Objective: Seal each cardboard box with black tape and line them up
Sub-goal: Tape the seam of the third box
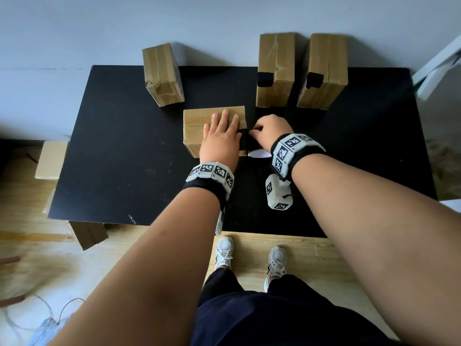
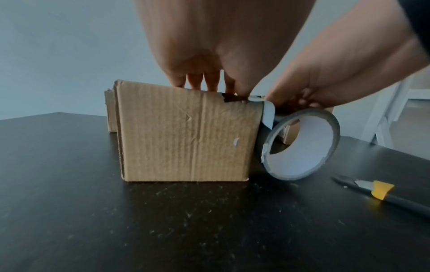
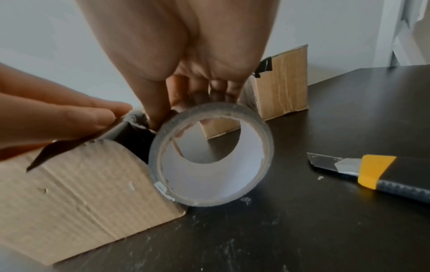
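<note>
A brown cardboard box [image 1: 197, 128] [image 2: 186, 132] [image 3: 76, 193] stands mid-table. My left hand [image 1: 222, 136] [image 2: 200, 81] lies flat on its top with straight fingers, pressing down a strip of black tape [image 3: 132, 127] at the right edge. My right hand [image 1: 269, 129] [image 3: 197, 92] grips the black tape roll [image 2: 302, 145] [image 3: 211, 156], which stands against the box's right side with the strip still joined to it. Two boxes with black tape [image 1: 275, 68] [image 1: 324, 71] stand at the back right. An untaped box [image 1: 162, 73] stands at the back left.
A utility knife with a yellow slider [image 2: 381, 193] [image 3: 377, 174] lies on the black table [image 1: 112, 158] right of the roll. More cardboard [image 1: 50, 158] sits off the table's left edge. A white frame [image 1: 439, 68] stands at the right.
</note>
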